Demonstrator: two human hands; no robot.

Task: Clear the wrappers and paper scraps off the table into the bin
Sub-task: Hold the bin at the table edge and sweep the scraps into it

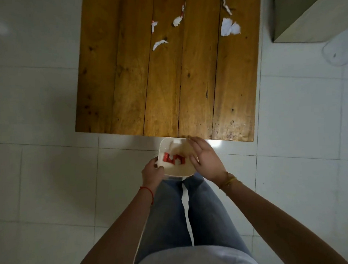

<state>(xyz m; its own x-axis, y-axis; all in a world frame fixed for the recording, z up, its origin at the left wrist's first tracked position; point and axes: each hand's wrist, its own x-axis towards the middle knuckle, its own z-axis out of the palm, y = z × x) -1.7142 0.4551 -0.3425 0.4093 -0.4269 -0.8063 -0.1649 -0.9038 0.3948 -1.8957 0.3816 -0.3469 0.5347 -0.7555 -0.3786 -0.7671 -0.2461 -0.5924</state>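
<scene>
Head view. Just below the near edge of the wooden table (167,82), between both hands: a small white bin (177,170), held over the tiled floor (51,177). Left hand (152,172) curled round the bin's left rim, fingers closed on it, red cord (148,192) at the wrist. Right hand (205,160) spread over the bin's right side, fingers loosely open and blurred; whether anything was pinched in them, impossible to tell. Gold bracelet (229,181) at that wrist. Directly left of the right hand's fingers, down inside the bin: red-and-white wrappers (173,158), and a pale scrap (176,145) farther in, toward the table.

Well beyond both hands, at the far end of the table: loose paper scraps. A curled white strip (159,44) nearest, still far ahead of the hands. Past it, a small red-tipped piece (154,26) and another (178,20), with a thin sliver (182,9) just beyond that one. Farther right, ahead of the right hand, a larger crumpled white piece (230,27), and a long torn strip (224,1) running to the frame's top edge.

Below the hands: grey jeans (192,211), legs together. Off to the right, beyond the table, a pale cabinet corner (308,20).
</scene>
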